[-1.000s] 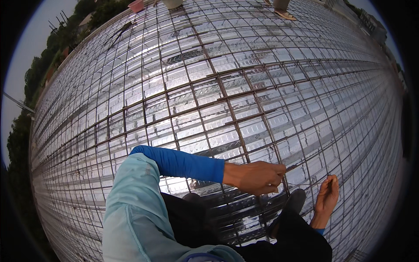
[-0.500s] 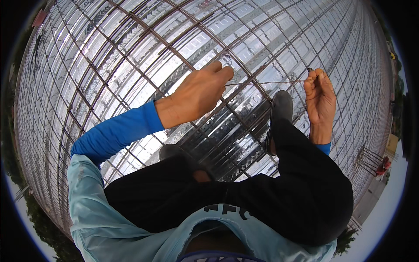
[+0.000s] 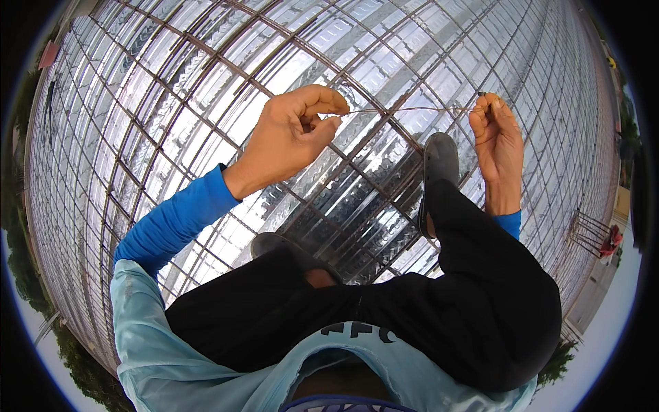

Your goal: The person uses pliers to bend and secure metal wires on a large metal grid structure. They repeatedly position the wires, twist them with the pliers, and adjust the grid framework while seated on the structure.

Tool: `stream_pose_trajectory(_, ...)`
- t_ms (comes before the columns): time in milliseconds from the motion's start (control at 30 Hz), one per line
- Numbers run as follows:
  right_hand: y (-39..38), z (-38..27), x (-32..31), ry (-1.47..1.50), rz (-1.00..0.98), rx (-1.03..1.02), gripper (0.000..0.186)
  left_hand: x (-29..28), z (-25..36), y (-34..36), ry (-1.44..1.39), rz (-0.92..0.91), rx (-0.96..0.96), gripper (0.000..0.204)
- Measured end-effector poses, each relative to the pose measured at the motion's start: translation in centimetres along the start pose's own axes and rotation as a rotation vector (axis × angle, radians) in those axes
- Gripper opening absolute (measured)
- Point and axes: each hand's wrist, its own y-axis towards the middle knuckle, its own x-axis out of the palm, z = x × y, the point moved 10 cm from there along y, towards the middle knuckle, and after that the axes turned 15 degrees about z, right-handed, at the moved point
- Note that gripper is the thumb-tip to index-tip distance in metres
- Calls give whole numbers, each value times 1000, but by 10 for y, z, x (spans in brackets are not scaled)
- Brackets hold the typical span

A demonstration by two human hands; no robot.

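Note:
A thin tie wire (image 3: 425,108) stretches between my two hands, slightly bowed, above a mesh of rusty rebar (image 3: 364,141). My left hand (image 3: 288,130) pinches one end of it between thumb and curled fingers. At the other end, my right hand (image 3: 500,130) is closed round the wire, fingertips up and palm toward me. A small dark tip (image 3: 482,94) pokes out above those right fingertips; what it belongs to is hidden. The wire passes over a crossing of two bars, and I cannot tell whether it touches them.
Beneath the mesh lies shiny ribbed metal decking (image 3: 384,220). My feet in dark shoes (image 3: 441,158) stand at the mesh, knees bent wide. Upright bars (image 3: 587,232) with a red object (image 3: 611,240) beside them are at the far right.
Both hands sit slightly higher in view. My left hand has turned so its thumb and fingers show, and has shifted a little left. The wire remains stretched between the hands.

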Motion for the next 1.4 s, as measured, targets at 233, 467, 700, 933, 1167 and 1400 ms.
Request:
stream_pose_trajectory(233,23,22,-34,27,122,121,22,16,68,-19,-219,-235,347,52)
stream_pose_trajectory(467,30,30,-39,53,194,156,22,30,101,-38,-60,-390,476,55)
stream_pose_trajectory(700,22,21,-37,19,154,114,22,37,69,-60,838,-473,837,22)
stream_pose_trajectory(933,17,7,-36,-39,169,27,22,10,51,-54,1049,-361,972,17)
stream_pose_trajectory(1167,16,-11,-38,-147,270,-77,26,19,38,-74,1031,-523,935,13)
stream_pose_trajectory(1400,16,0,-47,56,205,-11,21,17,59,-71,743,-348,971,22)
